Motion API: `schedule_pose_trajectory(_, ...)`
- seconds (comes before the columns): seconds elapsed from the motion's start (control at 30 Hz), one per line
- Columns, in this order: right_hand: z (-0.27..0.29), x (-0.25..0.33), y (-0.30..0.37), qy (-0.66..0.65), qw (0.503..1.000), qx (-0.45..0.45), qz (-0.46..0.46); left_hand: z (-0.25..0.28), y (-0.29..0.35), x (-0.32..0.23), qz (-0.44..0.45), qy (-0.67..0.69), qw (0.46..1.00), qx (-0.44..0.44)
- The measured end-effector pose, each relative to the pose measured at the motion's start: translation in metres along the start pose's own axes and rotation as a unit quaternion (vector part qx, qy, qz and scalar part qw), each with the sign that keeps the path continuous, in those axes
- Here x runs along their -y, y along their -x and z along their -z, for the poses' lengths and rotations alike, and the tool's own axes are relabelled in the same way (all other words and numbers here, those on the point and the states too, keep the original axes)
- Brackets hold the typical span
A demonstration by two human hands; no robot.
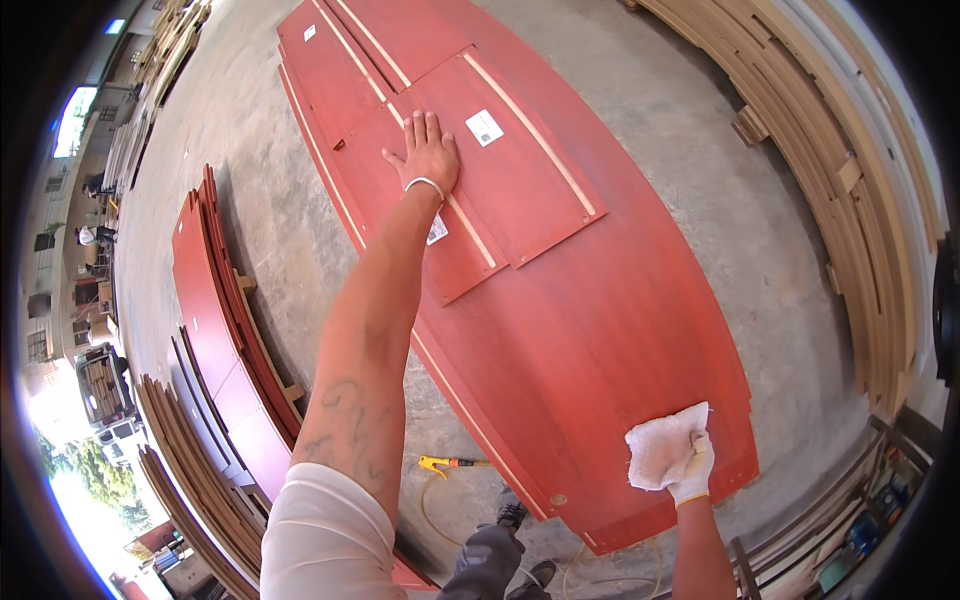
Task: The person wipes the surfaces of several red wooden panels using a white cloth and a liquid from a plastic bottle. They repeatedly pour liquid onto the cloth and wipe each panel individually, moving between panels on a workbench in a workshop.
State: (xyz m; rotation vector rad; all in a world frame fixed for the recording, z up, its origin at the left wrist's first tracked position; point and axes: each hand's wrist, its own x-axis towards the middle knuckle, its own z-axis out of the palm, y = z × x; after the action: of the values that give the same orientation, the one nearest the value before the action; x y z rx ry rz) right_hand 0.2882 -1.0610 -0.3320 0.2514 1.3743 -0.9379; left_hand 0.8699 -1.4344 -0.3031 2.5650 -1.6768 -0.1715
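My left hand [428, 160], bare with a light band at the wrist, lies flat with spread fingers on a smaller red wooden panel [540, 185]. That panel rests with others on a large red wooden board [560, 330]. Pale strips run along the smaller panels, and a white label [484, 128] sits right of my left fingers. At the board's near right end, my right hand [697, 468], in a white glove, is closed on a white cloth [660, 447]. The cloth lies against the red surface; its contact side is hidden.
A yellow air blow gun [436, 464] with a hose is on the concrete floor [270, 230] near my feet. Stacked red panels [215, 330] stand to the left, with brown boards [185, 470] nearer. Long timber [840, 180] lines the right side.
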Motion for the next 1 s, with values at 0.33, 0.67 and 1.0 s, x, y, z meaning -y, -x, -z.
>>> schedule_pose_trajectory(0.33, -0.004, 0.001, 0.002, -0.034, 0.999, 0.037, -0.005, -0.011, 0.11, -0.05, 0.062, -0.013, 0.998, 0.013)
schedule_pose_trajectory(0.67, -0.03, 0.01, 0.022, -0.036, 0.999, 0.036, 0.009, 0.0, 0.099, -0.061, 0.092, 0.006, 0.994, 0.055)
schedule_pose_trajectory(1.0, -0.027, 0.003, 0.009, -0.044, 0.998, 0.052, -0.005, 0.0, 0.154, -0.059, 0.021, 0.041, 0.998, 0.03)
